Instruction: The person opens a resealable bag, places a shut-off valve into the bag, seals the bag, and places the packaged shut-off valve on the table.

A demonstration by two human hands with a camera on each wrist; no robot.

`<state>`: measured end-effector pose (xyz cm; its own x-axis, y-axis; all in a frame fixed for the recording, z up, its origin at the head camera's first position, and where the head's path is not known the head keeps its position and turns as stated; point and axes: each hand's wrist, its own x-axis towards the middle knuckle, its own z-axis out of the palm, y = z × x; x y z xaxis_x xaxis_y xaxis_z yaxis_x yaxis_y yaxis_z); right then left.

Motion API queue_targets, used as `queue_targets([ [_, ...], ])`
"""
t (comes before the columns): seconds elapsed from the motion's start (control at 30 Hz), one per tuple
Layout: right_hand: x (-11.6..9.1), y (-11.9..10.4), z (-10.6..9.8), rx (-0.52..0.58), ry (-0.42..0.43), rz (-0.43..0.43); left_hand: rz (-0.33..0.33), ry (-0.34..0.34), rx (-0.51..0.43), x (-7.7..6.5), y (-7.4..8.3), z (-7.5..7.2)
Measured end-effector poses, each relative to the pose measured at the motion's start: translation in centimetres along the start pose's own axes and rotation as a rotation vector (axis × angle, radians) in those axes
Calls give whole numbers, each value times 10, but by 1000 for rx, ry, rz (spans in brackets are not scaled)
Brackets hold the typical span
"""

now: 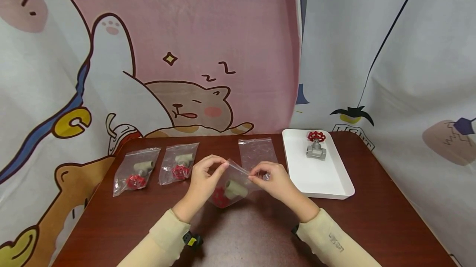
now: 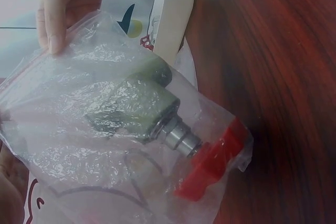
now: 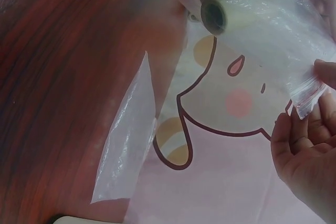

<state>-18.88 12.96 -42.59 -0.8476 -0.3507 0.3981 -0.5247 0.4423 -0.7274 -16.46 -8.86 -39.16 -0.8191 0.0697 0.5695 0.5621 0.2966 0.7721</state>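
Note:
A clear zip bag [image 1: 238,172] is stretched between my two hands over the middle of the table. My left hand [image 1: 206,176] pinches one top corner between thumb and finger. At the opposite top corner, my right hand [image 3: 310,150] pinches the zip edge with thumb and fingertips. Inside the bag lies a valve with a greenish plastic body [image 2: 142,103], a metal stem [image 2: 180,135] and a red handwheel [image 2: 215,161]. It hangs toward the bag's bottom, below the zip edge.
Two zip bags, a nearer-left one [image 1: 135,172] and another [image 1: 179,163], each hold a red-wheeled valve. Behind my right hand lies a flat zip bag [image 1: 256,151]. A white tray [image 1: 320,180] at right holds a metal valve [image 1: 316,150]. A printed curtain [image 1: 241,23] hangs behind the table.

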Motion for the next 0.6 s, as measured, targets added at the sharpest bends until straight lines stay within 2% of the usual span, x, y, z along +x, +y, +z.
queue_targets([
  [0.3,-1,3,0,18,-3,-22,24,9,1,0,0,0],
  [0.6,-11,8,-4,23,-13,-8,-3,18,-21,1,-2,-1],
])
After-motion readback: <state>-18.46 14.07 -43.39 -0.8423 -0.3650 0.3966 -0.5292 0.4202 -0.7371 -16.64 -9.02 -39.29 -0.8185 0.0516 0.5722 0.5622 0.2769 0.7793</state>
